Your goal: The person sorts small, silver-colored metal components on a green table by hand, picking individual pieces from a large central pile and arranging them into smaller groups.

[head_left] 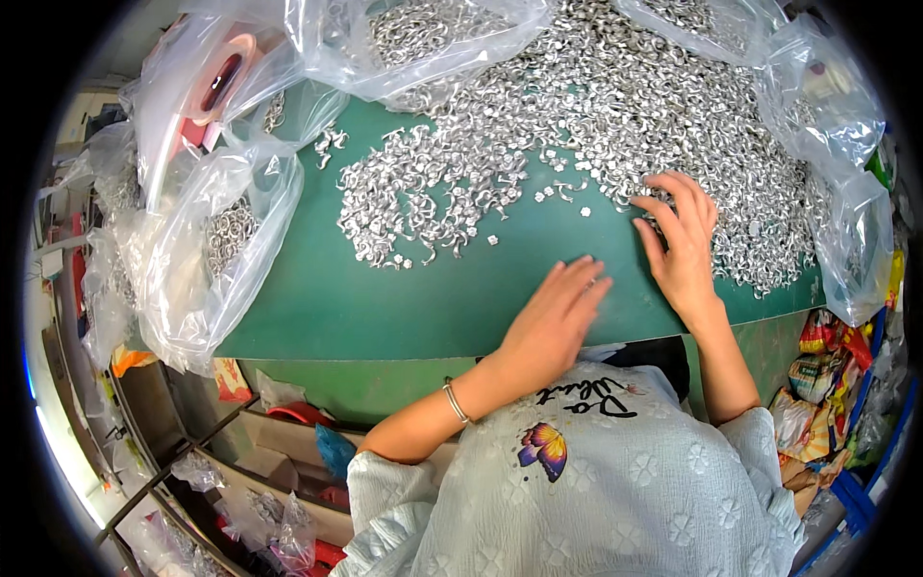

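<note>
My right hand (pixel 681 240) is at the near left edge of a large heap of small silvery metal pieces (pixel 673 115). Its fingers are spread and bent, the tips among the outermost pieces, and nothing shows gripped in them. Over the bare green tabletop (pixel 413 308), close to the front edge, my left hand (pixel 562 313) is slightly blurred, its fingers stretched out and holding nothing visible. A smaller pile of the same curved, flower-ended pieces (pixel 423 192) lies left of the heap. A few loose flower-shaped pieces (pixel 550 192) are scattered between the two.
Clear plastic bags with metal pieces stand at the left (pixel 216 240), at the back (pixel 433 43) and at the right edge (pixel 827 106). Below the table at left is a compartmented drawer (pixel 298 452) with small bags; colourful packets (pixel 817 385) are at lower right.
</note>
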A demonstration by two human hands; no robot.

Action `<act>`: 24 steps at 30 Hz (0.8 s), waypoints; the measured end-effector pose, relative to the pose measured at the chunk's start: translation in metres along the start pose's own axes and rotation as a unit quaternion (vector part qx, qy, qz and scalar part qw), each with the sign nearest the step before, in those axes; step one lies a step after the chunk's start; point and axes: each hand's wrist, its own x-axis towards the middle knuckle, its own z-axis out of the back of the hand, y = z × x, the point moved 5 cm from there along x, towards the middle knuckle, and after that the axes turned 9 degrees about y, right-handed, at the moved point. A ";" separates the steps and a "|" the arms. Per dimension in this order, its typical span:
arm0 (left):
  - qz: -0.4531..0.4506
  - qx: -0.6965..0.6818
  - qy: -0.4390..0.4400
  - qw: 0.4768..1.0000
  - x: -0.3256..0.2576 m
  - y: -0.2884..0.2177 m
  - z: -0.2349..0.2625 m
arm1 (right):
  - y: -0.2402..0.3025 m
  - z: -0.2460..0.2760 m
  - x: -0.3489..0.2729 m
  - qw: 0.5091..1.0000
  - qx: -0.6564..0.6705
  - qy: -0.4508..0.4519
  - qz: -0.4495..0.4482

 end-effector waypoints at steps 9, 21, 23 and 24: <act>0.214 0.310 -0.113 0.920 -0.031 0.071 0.088 | 0.085 -0.059 0.083 0.958 0.102 0.139 0.228; 0.158 0.215 -0.198 0.943 -0.039 0.062 0.103 | 0.023 -0.024 0.061 0.983 0.113 0.098 0.104; 0.117 0.207 -0.162 0.958 -0.022 0.045 0.092 | 0.047 -0.026 0.064 0.982 0.108 0.081 0.134; 0.112 0.207 -0.148 0.961 -0.015 0.043 0.088 | 0.060 -0.029 0.066 0.981 0.107 0.070 0.149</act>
